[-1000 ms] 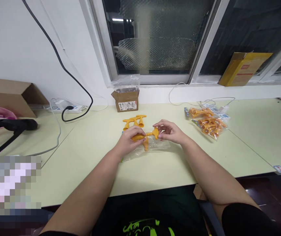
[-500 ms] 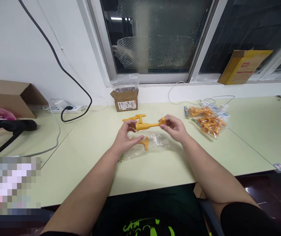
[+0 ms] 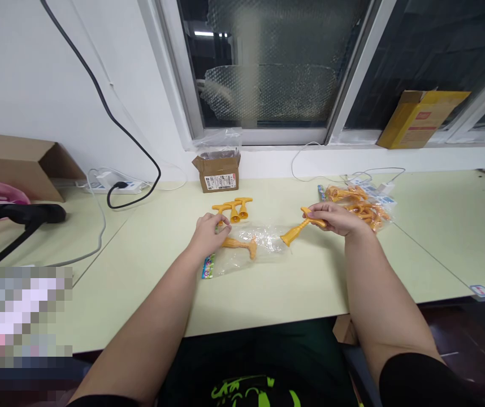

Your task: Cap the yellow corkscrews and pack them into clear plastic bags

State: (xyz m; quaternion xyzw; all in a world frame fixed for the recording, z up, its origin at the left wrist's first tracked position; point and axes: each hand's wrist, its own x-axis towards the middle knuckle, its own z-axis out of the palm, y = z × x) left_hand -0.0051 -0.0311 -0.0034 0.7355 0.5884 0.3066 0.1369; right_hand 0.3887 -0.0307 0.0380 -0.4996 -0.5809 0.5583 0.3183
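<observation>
My right hand (image 3: pixel 336 219) grips the T-shaped end of a yellow plastic piece (image 3: pixel 295 230), whose flared end points down and left. My left hand (image 3: pixel 211 233) is over the table beside three yellow T-shaped pieces (image 3: pixel 234 212) standing in a row; its fingers are curled, and whether they touch the nearest piece I cannot tell. Below lies a clear plastic bag (image 3: pixel 268 240) with one more yellow piece (image 3: pixel 240 244) in or on it.
Bags of several yellow pieces (image 3: pixel 367 215) lie at the right. A small cardboard box (image 3: pixel 220 175) stands by the wall. At the left are a power strip (image 3: pixel 134 186), a black cable (image 3: pixel 98 93) and a larger box (image 3: pixel 9 164). A yellow box (image 3: pixel 420 121) leans on the window.
My hands have moved apart. The left one let go of the yellow piece, while the right carried it rightward and tilted it, flared end down. Three standing pieces now show more fully.
</observation>
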